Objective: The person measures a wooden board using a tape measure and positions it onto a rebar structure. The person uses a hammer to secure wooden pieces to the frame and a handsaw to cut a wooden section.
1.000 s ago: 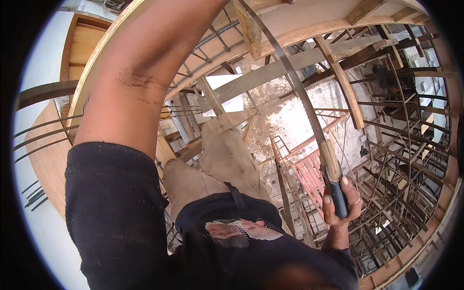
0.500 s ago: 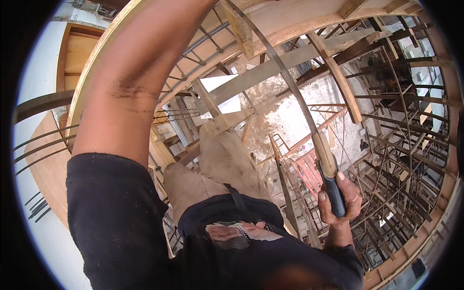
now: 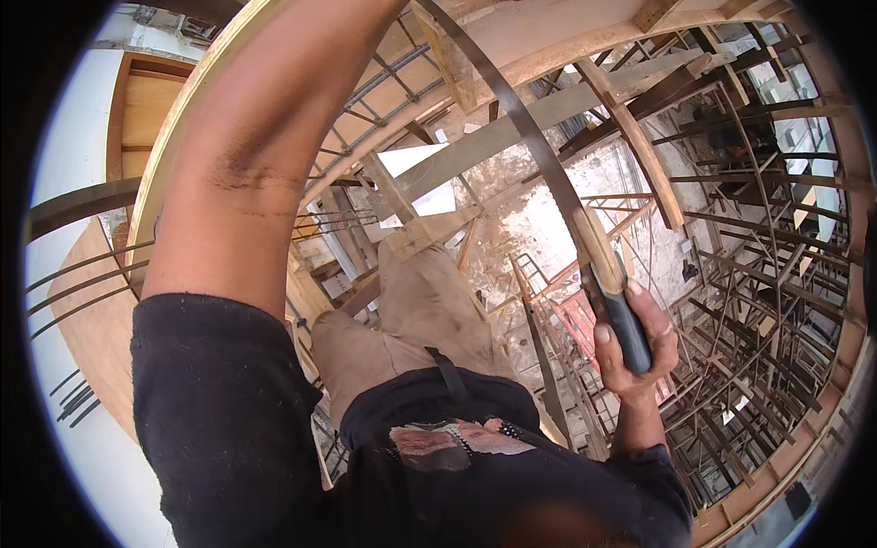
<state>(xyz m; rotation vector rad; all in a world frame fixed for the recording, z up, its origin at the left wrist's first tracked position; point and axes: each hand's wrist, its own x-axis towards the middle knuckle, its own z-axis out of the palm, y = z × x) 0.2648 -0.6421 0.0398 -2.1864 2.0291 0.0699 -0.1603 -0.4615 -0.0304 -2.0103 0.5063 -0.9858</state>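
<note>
Saw handle (image 3: 627, 329) within curled right hand (image 3: 658, 356); left hand beyond upper edge, grip untellable

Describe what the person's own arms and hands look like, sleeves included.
A loose black left sleeve ends above the elbow, leaving the left arm bare below its hem. The right arm has a short black sleeve too. The right hand is ungloved; the left hand is out of view.
</note>
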